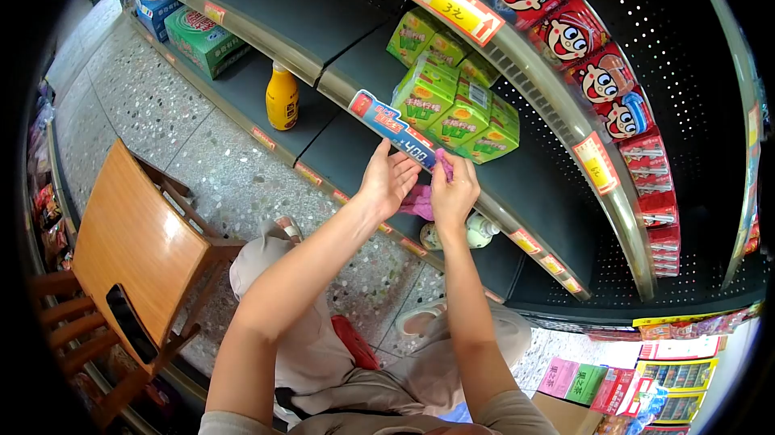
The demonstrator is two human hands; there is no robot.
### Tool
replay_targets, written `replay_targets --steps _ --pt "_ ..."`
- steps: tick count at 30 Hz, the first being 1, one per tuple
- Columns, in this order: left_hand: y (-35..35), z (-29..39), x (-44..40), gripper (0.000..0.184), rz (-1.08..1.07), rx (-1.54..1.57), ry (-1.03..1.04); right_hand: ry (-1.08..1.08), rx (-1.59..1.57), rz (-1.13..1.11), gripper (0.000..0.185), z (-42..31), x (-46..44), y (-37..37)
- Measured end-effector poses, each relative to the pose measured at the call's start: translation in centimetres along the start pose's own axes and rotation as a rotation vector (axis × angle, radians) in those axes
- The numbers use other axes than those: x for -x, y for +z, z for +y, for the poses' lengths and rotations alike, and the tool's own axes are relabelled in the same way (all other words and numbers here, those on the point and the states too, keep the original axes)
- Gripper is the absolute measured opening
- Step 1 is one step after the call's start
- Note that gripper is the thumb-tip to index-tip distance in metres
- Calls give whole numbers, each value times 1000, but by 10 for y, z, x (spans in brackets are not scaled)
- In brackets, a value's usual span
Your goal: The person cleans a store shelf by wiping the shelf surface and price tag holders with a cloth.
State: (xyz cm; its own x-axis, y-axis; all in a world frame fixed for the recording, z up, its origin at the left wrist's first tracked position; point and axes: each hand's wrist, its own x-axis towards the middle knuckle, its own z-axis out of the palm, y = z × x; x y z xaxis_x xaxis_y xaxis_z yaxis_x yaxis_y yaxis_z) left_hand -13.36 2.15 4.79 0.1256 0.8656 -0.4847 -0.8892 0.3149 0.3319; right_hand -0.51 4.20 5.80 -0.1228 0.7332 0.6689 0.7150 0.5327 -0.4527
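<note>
My right hand (455,191) pinches a pink cloth (417,202) against the shelf's front edge, beside the blue price label (389,122) that reads 4.00. Part of the cloth shows above the fingers, and more hangs below the edge between my hands. My left hand (389,180) is open, palm turned up, with its fingers at the lower side of that label; whether they touch it I cannot tell. Just behind the label, green lemon drink packs (464,116) stand on the shelf.
A yellow bottle (282,98) stands on the bottom shelf, with a green box (203,41) farther left. A pale bottle (478,230) is below my right hand. Red snack packs (569,35) line the upper shelf. A wooden stool (137,233) is at left.
</note>
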Motion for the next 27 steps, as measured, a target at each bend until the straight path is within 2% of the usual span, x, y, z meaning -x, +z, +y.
replay_targets --steps 4,7,10,13,27 --pt "2 1 2 80 -34 -10 3 21 20 -1 13 2 2 -10" --pt "2 1 2 80 -36 -20 4 41 53 6 13 8 6 -19" --pt "-1 0 -4 69 -2 -5 3 61 71 13 12 15 11 -29" --pt "0 -1 -4 68 12 -11 2 59 103 21 13 19 16 -36" --pt "0 0 -2 73 -10 -26 7 46 30 81 13 9 14 -12"
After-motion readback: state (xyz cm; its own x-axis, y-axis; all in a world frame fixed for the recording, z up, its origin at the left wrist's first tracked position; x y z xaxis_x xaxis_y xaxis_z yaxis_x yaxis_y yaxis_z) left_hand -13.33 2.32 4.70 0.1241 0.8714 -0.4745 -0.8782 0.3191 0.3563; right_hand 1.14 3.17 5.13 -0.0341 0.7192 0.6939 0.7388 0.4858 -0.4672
